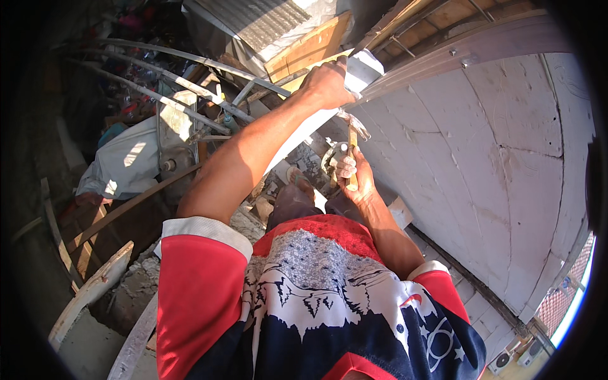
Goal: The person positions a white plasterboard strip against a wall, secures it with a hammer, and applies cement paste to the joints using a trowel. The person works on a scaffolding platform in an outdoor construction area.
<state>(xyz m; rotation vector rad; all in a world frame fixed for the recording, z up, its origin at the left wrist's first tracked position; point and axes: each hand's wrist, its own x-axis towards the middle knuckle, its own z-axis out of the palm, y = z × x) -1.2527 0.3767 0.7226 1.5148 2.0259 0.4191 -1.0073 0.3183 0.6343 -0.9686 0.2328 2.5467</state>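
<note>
Risk of falling concerns us: left hand clenches the pale timber frame edge atop the white block wall, right hand grips a wooden-handled tool just below, rubble lying underneath.

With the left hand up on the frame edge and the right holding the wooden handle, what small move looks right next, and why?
Probably a short swing of the tool's wooden handle up toward the frame edge. The right hand has it upright just below where the left hand clamps that edge against the white block wall, so the left hand seems to be steadying it.
</note>
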